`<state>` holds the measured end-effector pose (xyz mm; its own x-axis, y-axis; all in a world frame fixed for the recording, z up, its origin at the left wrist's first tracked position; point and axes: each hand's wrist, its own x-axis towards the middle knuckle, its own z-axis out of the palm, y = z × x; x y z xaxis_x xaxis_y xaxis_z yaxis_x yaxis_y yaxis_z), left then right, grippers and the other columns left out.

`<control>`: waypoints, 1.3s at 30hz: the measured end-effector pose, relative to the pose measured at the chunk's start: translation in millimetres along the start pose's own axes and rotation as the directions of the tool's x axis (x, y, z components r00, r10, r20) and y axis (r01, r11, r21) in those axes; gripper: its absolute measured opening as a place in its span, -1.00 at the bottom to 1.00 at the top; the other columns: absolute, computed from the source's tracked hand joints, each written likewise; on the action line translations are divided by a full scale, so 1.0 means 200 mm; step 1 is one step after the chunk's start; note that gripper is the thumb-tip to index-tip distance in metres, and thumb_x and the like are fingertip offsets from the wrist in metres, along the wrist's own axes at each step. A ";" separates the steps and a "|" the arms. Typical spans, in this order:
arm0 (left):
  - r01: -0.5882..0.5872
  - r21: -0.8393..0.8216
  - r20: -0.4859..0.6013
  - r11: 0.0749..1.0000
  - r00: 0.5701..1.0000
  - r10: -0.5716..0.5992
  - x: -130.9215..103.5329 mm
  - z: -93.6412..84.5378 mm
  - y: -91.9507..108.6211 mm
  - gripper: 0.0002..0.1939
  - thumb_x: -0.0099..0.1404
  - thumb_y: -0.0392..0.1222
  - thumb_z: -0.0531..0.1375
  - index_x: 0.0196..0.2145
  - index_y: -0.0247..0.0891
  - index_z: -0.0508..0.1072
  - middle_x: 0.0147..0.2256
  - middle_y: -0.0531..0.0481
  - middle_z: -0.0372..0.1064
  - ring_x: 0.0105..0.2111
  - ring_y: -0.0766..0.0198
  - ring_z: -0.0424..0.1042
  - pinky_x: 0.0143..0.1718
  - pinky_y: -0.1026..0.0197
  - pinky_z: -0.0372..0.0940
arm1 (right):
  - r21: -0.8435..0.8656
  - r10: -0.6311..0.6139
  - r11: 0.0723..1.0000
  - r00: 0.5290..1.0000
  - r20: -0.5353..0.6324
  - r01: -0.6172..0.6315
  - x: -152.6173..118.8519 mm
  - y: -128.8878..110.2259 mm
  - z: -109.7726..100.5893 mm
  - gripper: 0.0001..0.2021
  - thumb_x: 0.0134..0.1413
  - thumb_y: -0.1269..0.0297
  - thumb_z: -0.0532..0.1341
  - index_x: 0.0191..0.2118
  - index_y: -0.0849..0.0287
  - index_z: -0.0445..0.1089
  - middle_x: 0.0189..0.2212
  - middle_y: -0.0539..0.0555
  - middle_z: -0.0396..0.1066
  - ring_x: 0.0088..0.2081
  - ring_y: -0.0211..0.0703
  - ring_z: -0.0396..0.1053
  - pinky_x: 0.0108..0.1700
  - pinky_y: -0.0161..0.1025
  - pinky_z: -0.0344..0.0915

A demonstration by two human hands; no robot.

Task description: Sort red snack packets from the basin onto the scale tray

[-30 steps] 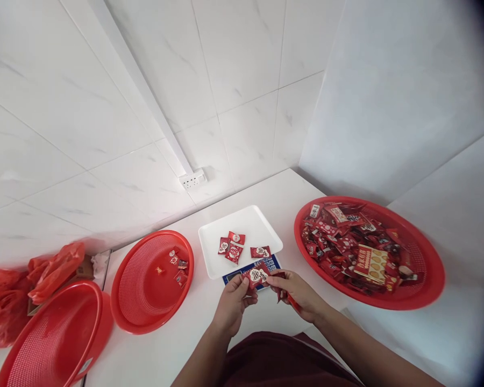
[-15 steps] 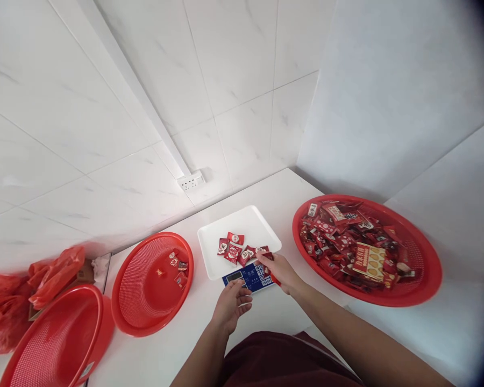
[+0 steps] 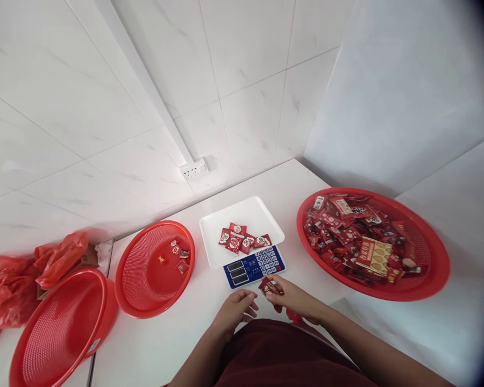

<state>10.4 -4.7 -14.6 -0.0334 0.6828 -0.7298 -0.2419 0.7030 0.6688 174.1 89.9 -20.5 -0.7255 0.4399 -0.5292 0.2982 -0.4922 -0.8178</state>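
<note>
My right hand (image 3: 292, 296) is closed on red snack packets (image 3: 271, 289), just below the scale's keypad. Beside it, my left hand (image 3: 237, 309) is empty, its fingers loosely curled and apart. In front of both hands is a scale with a blue panel (image 3: 250, 267) and a white tray (image 3: 213, 226). Several red packets (image 3: 245, 239) lie together on the tray's near part. At the right, a large red basket (image 3: 438, 269) holds a heap of red packets (image 3: 342, 231) and a flat yellow-and-red packet (image 3: 374, 256).
Left of the scale, a red basket (image 3: 141, 269) holds several small packets (image 3: 181, 258). Another red basket (image 3: 60, 322) stands at the lower left, with red plastic bags (image 3: 16, 293) behind it. A socket strip (image 3: 194, 170) is on the tiled wall.
My right hand has drawn back from the tray toward my body with the packets in it, uncovering the scale's panel. My left hand has moved slightly nearer my body. The view has shifted a little.
</note>
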 end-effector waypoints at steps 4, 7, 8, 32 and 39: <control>-0.102 0.078 0.061 0.992 0.993 0.098 0.01 0.06 0.04 -0.65 0.05 0.07 0.19 -0.36 -0.29 0.41 -0.39 -0.03 0.40 -0.46 0.34 0.33 -0.41 0.26 0.16 | -0.019 -0.036 0.999 0.988 0.147 0.040 0.00 -0.04 0.06 -0.32 -0.20 0.40 0.21 0.13 0.13 0.03 -0.46 -0.09 0.30 -0.49 -0.33 0.24 -0.40 -0.33 0.21; -0.153 0.040 -0.009 0.987 0.988 0.153 0.02 0.08 0.06 -0.72 0.01 -0.01 0.24 -0.47 -0.30 0.34 -0.44 -0.04 0.43 -0.51 0.35 0.33 -0.44 0.27 0.14 | -0.026 -0.035 0.999 0.992 0.119 0.039 0.00 -0.04 0.08 -0.28 -0.21 0.43 0.21 0.17 0.15 0.00 -0.51 -0.11 0.29 -0.51 -0.33 0.25 -0.42 -0.33 0.21; -0.153 -0.002 -0.037 0.988 0.988 0.153 0.03 0.08 0.07 -0.73 0.01 -0.03 0.24 -0.49 -0.30 0.32 -0.45 -0.04 0.43 -0.52 0.36 0.33 -0.44 0.27 0.14 | -0.025 -0.031 0.999 0.995 0.093 0.034 0.00 -0.04 0.07 -0.30 -0.19 0.41 0.22 0.16 0.16 0.02 -0.52 -0.11 0.29 -0.52 -0.33 0.26 -0.43 -0.33 0.21; -0.099 -0.324 -0.038 0.941 0.995 0.092 -0.01 0.13 0.14 -0.64 -0.05 -0.08 0.33 -0.31 -0.34 0.44 -0.42 -0.07 0.43 -0.38 0.29 0.39 -0.27 0.20 0.25 | 0.569 -0.084 0.811 0.990 -0.115 0.136 -0.02 -0.12 0.10 -0.49 -0.16 0.31 0.28 -0.01 0.02 0.18 -0.07 0.07 0.35 -0.02 -0.21 0.29 0.07 -0.20 0.14; -0.181 -0.272 -0.128 0.945 0.980 0.151 -0.03 0.10 0.18 -0.64 -0.07 -0.05 0.33 -0.35 -0.35 0.45 -0.46 -0.05 0.42 -0.42 0.30 0.37 -0.29 0.21 0.25 | 0.107 -0.123 0.983 0.970 -0.210 0.148 -0.02 -0.14 0.04 -0.70 -0.15 0.03 0.23 -0.39 0.18 0.34 -0.44 0.01 0.37 -0.36 -0.22 0.31 -0.22 -0.19 0.26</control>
<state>21.0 21.0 17.3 -0.1938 0.7501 -0.6323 -0.4862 0.4864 0.7260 163.7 95.9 6.6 -0.6100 0.6449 -0.4604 0.1198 -0.4993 -0.8581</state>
